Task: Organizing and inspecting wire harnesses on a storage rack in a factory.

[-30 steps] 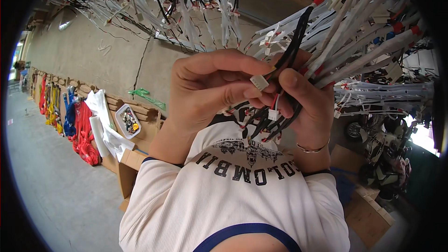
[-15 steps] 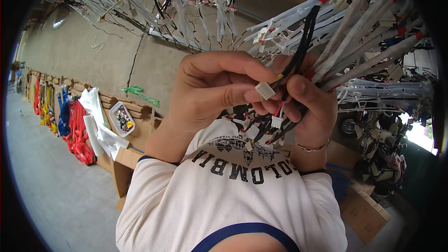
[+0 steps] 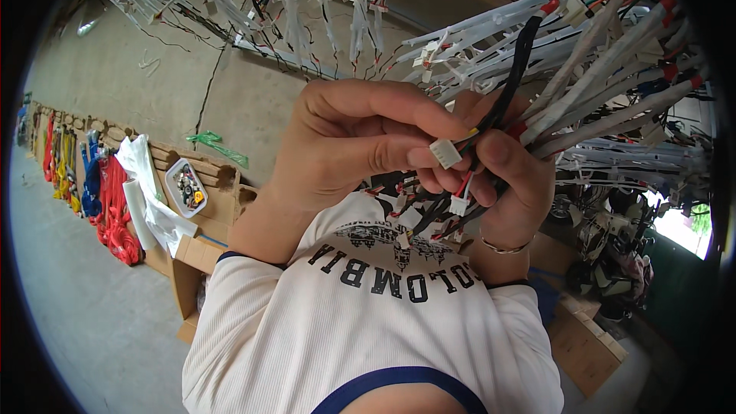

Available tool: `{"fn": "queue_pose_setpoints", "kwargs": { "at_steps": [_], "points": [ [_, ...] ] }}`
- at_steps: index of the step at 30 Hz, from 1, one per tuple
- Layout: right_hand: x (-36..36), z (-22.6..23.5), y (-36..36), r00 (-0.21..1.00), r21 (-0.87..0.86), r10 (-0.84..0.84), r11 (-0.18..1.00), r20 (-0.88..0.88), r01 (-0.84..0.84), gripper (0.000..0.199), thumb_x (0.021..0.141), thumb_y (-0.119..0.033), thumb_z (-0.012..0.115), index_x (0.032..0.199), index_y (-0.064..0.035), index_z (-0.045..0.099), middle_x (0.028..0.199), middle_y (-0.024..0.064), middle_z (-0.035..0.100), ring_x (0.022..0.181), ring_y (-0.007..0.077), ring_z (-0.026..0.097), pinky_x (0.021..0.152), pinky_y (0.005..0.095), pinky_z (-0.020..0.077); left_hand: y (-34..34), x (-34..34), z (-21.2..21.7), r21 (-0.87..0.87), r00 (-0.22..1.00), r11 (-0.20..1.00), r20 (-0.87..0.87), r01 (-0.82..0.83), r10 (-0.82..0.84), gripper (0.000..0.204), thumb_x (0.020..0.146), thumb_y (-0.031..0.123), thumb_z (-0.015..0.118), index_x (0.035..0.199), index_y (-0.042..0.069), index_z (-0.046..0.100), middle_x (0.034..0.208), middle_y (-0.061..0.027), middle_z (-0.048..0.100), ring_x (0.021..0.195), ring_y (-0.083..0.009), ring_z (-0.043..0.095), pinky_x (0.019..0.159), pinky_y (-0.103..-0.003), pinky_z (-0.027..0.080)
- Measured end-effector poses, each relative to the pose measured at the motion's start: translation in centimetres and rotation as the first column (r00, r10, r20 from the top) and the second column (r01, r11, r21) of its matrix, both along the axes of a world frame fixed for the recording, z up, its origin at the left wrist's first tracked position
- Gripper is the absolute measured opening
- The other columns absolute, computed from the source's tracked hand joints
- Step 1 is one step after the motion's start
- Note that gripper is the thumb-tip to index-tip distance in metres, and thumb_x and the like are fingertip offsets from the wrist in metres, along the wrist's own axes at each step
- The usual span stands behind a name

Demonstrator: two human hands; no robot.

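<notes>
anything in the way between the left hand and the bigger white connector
Nothing visible: the left hand has its thumb against the connector. The small connector sits below it and the black cable runs up to its right, neither in between.

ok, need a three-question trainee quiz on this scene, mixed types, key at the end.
1. On which of the person's sides is the bracelet worn?
2. True or false: the right hand is empty.
3. What colour is the connector at the left hand's fingertips?
A) red
B) white
C) blue

Key:
1. Right
2. False; it holds black wires
3. B
</notes>
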State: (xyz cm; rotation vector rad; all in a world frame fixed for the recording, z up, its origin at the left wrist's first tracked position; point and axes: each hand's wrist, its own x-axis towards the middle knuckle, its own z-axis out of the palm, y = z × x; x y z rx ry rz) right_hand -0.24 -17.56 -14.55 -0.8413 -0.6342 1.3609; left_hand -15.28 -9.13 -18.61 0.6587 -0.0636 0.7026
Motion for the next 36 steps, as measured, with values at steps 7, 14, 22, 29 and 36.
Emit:
{"fn": "queue_pose_setpoints", "kwargs": {
  "at_steps": [7, 14, 22, 29, 36],
  "points": [
    [-0.1, -0.6, 0.0, 1.000, 0.014, -0.003, 1.000, -0.019, 0.004, 0.016, 0.081, -0.010, 0.067, 0.088, 0.0034, 0.061, 0.072, 0.0111, 0.063, 0.043, 0.0059, 0.043, 0.046, 0.0213, 0.0407, 0.1, 0.0, 0.3, 0.028, 0.999, 0.999, -0.033, -0.027, 0.028, 0.021, 0.082, -0.011, 0.059, 0.103, -0.012, 0.063, 0.094, -0.0204, 0.066, 0.081, -0.0246, 0.068, 0.071, -0.031, 0.058],
    [-0.8, 0.9, 0.2, 0.990, -0.062, -0.102, 0.992, 0.098, 0.108, 0.020, 0.080, -0.011, 0.071, 0.090, 0.0026, 0.061, 0.070, 0.0079, 0.062, 0.045, 0.0058, 0.046, 0.044, 0.0199, 0.0384, -0.7, -0.1, 0.6, 0.297, 0.969, 0.938, -0.116, -0.177, 0.219, 0.026, 0.079, -0.013, 0.063, 0.105, -0.011, 0.062, 0.099, -0.0189, 0.064, 0.087, -0.0222, 0.066, 0.074, -0.030, 0.056],
    [-1.6, -0.1, 0.6, 0.968, -0.045, -0.214, 0.974, 0.130, 0.221, 0.020, 0.081, -0.011, 0.072, 0.088, -0.0010, 0.056, 0.067, 0.0034, 0.060, 0.046, 0.0048, 0.047, 0.042, 0.0179, 0.0352, -1.4, 0.3, -0.5, 0.591, 0.768, 0.630, -0.026, -0.504, 0.639, 0.035, 0.076, -0.014, 0.066, 0.109, -0.010, 0.056, 0.100, -0.0183, 0.063, 0.085, -0.0217, 0.066, 0.071, -0.030, 0.055],
    [-2.2, 0.6, 1.2, 0.929, -0.099, -0.257, 0.951, 0.267, 0.292, 0.022, 0.081, -0.014, 0.073, 0.088, -0.0016, 0.056, 0.066, 0.0016, 0.059, 0.049, 0.0041, 0.049, 0.044, 0.0174, 0.0367, -1.4, 1.2, -1.4, 0.675, 0.565, 0.351, 0.117, -0.648, 0.817, 0.035, 0.071, -0.013, 0.067, 0.105, -0.008, 0.058, 0.098, -0.0188, 0.064, 0.080, -0.0211, 0.066, 0.064, -0.028, 0.055],
    [-2.2, 0.8, 1.4, 0.895, -0.161, -0.277, 0.923, 0.349, 0.349, 0.020, 0.082, -0.012, 0.072, 0.089, -0.0011, 0.057, 0.067, 0.0021, 0.059, 0.050, 0.0038, 0.049, 0.044, 0.0179, 0.0380, -1.1, 1.8, -1.9, 0.692, 0.513, 0.293, 0.129, -0.659, 0.849, 0.033, 0.069, -0.013, 0.067, 0.100, -0.008, 0.059, 0.095, -0.0178, 0.066, 0.080, -0.0225, 0.067, 0.065, -0.028, 0.054]
  ]
}}
